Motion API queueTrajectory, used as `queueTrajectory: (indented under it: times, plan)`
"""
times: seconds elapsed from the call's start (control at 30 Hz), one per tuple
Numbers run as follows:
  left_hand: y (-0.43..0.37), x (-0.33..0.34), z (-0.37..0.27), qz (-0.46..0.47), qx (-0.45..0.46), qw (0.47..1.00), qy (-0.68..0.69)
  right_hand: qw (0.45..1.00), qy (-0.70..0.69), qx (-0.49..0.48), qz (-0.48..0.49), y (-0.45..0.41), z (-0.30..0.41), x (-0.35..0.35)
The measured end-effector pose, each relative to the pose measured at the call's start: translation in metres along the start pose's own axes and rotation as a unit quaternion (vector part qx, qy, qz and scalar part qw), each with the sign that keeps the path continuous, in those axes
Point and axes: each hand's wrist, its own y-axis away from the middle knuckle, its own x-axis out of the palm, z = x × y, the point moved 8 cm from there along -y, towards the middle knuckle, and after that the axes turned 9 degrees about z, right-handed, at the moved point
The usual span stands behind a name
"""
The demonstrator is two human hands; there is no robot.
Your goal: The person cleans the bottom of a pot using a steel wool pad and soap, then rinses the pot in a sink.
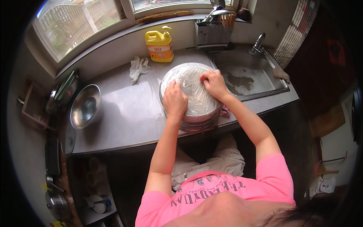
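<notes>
A large round container [195,96], its top covered with wrinkled clear plastic film, stands at the counter's front edge, left of the sink. My left hand [175,99] lies on the left part of the film with its fingers stretched out. On the right part of the top, my right hand [214,83] has its fingers bent and drawn together; whether it pinches film cannot be made out. Pinkish cloth [225,111] shows beside the container's lower right side. What the container holds is hidden.
Behind stand a yellow soap jug [159,46], a white cloth [139,68] and a utensil holder [212,35]. A wet steel sink [244,76] with a faucet [257,44] lies at right, a brown rag [280,74] on its rim. A steel bowl [86,106] is at left.
</notes>
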Motion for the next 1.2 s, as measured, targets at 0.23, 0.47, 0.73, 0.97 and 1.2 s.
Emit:
queueTrajectory:
  times: [0.23, 0.47, 0.73, 0.97, 1.2]
  plan:
    - [0.001, 0.001, 0.005, -0.012, -0.013, 1.0, 0.006, 0.999, -0.01, -0.05, 0.009, -0.016, 0.023, 0.017]
    - [0.001, -0.011, 0.014, -0.055, -0.043, 0.997, 0.044, 0.995, -0.016, -0.088, 0.044, -0.019, 0.055, 0.04]
    - [0.004, -0.011, 0.018, -0.069, -0.062, 0.992, 0.088, 0.989, -0.081, -0.103, 0.068, -0.031, 0.061, 0.071]
    - [0.004, -0.014, 0.017, -0.087, -0.049, 0.988, 0.114, 0.999, -0.013, 0.028, 0.031, -0.056, 0.021, 0.061]
    - [0.007, -0.017, 0.028, -0.131, -0.071, 0.969, 0.199, 0.996, 0.002, 0.08, 0.026, -0.079, -0.003, 0.062]
